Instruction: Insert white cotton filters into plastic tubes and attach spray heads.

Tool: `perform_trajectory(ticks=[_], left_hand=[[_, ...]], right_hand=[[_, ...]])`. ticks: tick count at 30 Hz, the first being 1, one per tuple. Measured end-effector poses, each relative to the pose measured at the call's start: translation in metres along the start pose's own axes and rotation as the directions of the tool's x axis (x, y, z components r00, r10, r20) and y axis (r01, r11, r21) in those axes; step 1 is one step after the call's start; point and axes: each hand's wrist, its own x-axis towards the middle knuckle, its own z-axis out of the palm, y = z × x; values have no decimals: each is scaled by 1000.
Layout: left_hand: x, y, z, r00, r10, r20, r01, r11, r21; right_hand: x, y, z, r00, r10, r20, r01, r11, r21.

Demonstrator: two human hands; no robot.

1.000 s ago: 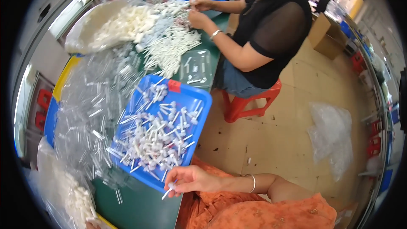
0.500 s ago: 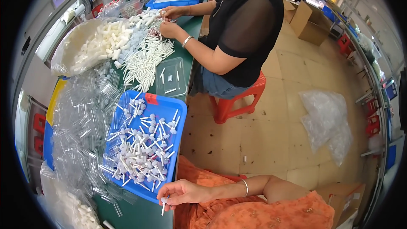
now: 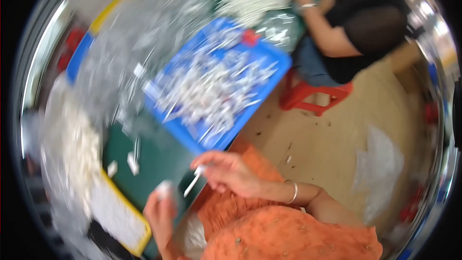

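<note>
Near the table's front edge, my right hand (image 3: 231, 175) pinches a thin white stick (image 3: 192, 184) with a small pale head at its upper end. The stick slants down and to the left from my fingertips. To its left, my left hand (image 3: 161, 214) is raised with fingers closed around a small white piece (image 3: 164, 190); motion smears its shape. Just beyond my right hand sits a blue tray (image 3: 190, 137) heaped with many such white sticks with pale heads, all blurred.
Clear plastic tubes (image 3: 110, 67) lie piled left of the tray. A bag of white plugs (image 3: 79, 149) stands at the left, beside a yellow-edged tray (image 3: 126, 191) of white pieces. A co-worker in black (image 3: 375, 29) sits on a red stool (image 3: 315, 94) at the far right.
The view has swung left and down, so the tray and co-worker now appear farther right and higher. My left hand has come into view with a white piece. My right hand still holds its stick.
</note>
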Motion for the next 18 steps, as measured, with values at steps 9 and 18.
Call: perform_trajectory(ticks=[9,18], left_hand=[[7,-26,34,773,11,635,463,673,-576],[-14,-44,45,792,610,-11,-595,777,206]], right_hand=[[-5,31,0,997,49,59,-51,998,35],[-13,38,4,989,140,-42,-140,990,-17]])
